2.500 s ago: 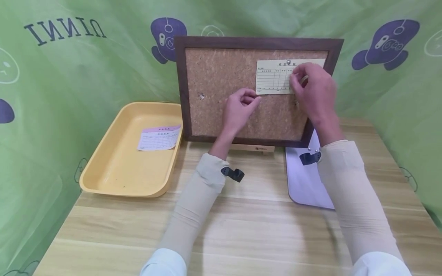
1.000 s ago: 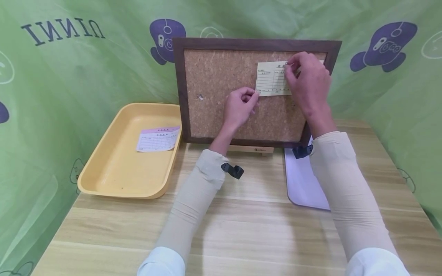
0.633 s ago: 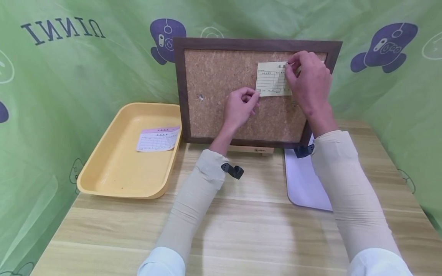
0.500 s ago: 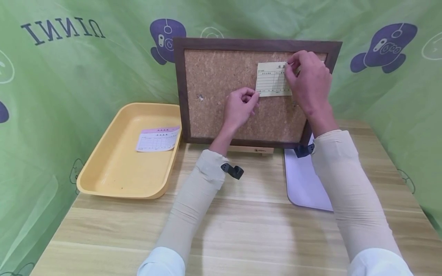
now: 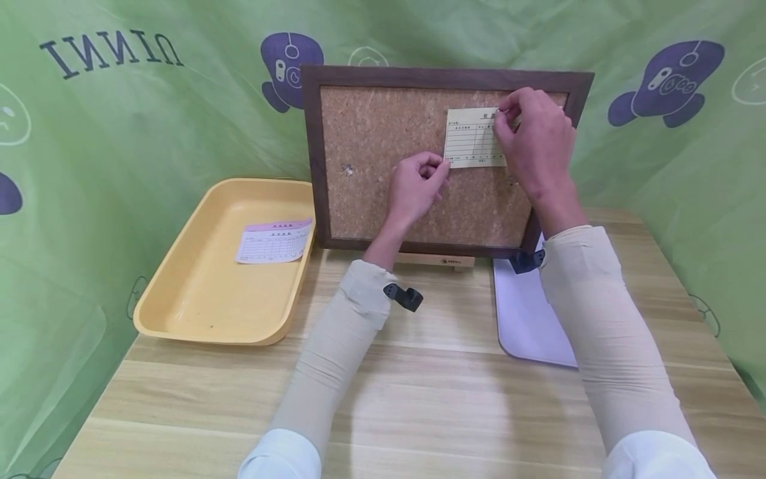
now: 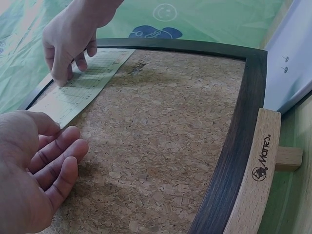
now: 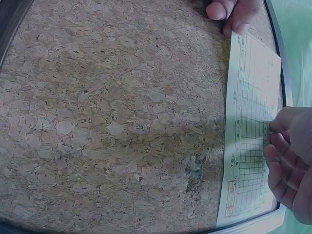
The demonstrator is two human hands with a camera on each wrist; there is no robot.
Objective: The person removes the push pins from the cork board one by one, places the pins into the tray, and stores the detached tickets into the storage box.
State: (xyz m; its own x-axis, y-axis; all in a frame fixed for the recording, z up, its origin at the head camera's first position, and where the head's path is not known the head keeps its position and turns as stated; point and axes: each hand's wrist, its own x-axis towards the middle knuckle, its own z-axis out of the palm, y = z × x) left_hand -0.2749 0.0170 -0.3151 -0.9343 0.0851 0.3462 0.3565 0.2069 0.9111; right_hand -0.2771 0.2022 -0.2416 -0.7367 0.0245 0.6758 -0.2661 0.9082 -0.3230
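Observation:
A pale yellow receipt slip (image 5: 473,140) with a printed table lies flat against the upper right of a framed cork board (image 5: 371,193). My left hand (image 5: 415,186) pinches the slip's lower left corner between thumb and forefinger. Higher up, my right hand (image 5: 538,143) has thumb and forefinger together at the slip's top middle, on a small silver thumbtack (image 5: 497,110) mostly covered by the fingertips. That hand hides the slip's right part in the head view. In the right wrist view, red stamped characters show at one end of the slip.
A yellow tray (image 5: 221,293) holds a white slip (image 5: 274,243) and a pink slip (image 5: 278,225) at the left. The board leans on a wooden stand (image 6: 258,170). Behind my right forearm lies a pale lilac tray (image 5: 526,326), with two thumbtacks (image 6: 284,69) on it.
My right hand has moved up and left from beside the thumbtack onto it. My left fingertips have closed on the slip's corner. Over the last second both hands have stayed almost still.

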